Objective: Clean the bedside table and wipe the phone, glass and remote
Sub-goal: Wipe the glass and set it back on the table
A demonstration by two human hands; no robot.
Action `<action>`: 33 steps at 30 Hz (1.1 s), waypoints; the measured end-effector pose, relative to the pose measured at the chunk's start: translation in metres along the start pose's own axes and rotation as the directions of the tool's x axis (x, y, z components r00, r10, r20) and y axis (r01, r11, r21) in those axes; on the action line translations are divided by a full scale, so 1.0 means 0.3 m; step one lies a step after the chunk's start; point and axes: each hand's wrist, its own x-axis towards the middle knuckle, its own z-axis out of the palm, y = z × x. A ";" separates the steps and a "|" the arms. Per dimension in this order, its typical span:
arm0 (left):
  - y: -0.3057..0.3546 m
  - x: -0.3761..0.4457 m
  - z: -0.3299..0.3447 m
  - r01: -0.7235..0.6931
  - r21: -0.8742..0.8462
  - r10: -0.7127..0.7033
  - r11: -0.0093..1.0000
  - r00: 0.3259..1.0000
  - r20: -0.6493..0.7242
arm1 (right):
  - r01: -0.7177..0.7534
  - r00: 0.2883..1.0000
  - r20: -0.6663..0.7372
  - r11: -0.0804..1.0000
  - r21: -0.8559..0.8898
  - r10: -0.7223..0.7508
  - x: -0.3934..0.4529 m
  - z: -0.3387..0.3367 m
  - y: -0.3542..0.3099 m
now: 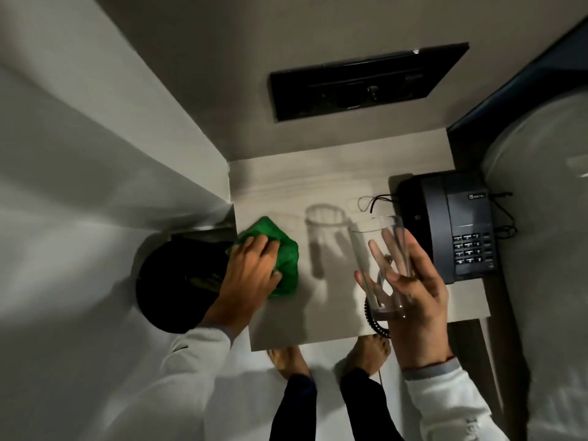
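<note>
A: What is the left hand (251, 268) doing?

B: It lies flat, palm down, fingers spread over a crumpled green cloth (280, 249), pressing it onto the pale table (318, 186) near the table's nine o'clock edge. It covers the cloth rather than gripping it.

A: And the right hand (410, 291)?

B: It is curled around a clear glass (378, 262), fingers wrapped round the far side and showing through the wall. The glass is lifted off the table and tilted, its mouth toward twelve o'clock. Its shadow falls on the table between the two hands.

A: Where is the phone?

B: The black phone (455, 224) sits on the table at three o'clock from the glass, near the table's right edge, keypad toward the person. Its coiled cord (372, 319) shows just below the glass, at the table's front edge, and thin wires (369, 202) loop at eleven o'clock of the phone.

A: The remote?

B: I cannot tell where it is.

A: What else is around?

B: A black bin (178, 281) stands on the floor at nine o'clock of the table, partly under the left wrist. A dark wall panel (366, 81) is at twelve o'clock, a white bed (547, 249) at three o'clock, and bare feet (366, 354) at six o'clock.
</note>
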 end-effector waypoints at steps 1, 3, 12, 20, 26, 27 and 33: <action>-0.002 -0.011 -0.011 -0.003 -0.038 0.003 0.999 1.000 -0.021 | 0.001 1.000 0.004 1.000 0.002 -0.001 -0.006 -0.008 -0.001; 0.004 -0.038 -0.032 -0.033 -0.145 0.012 0.989 0.990 -0.142 | -0.004 1.000 0.006 1.000 0.020 0.004 -0.016 -0.031 -0.005; 0.078 -0.042 0.113 0.000 0.011 0.003 1.000 0.952 -0.306 | -0.080 0.997 0.007 0.991 0.108 0.080 -0.001 -0.100 0.017; 0.103 -0.027 0.147 0.113 -0.025 -0.115 0.993 0.937 -0.331 | -0.102 0.995 0.029 0.990 0.095 0.099 0.039 -0.116 0.023; 0.022 0.028 0.211 0.172 -0.030 -0.173 0.985 0.949 -0.265 | -0.116 0.992 0.062 0.990 0.082 0.112 0.053 -0.112 0.031; 0.019 0.025 0.217 0.160 -0.013 -0.157 0.987 0.952 -0.263 | -0.128 0.990 0.066 0.988 0.089 0.122 0.057 -0.109 0.037; 0.037 0.023 0.219 0.166 0.031 -0.150 0.986 0.942 -0.299 | -0.216 0.974 0.110 0.961 0.173 0.199 0.074 -0.090 0.099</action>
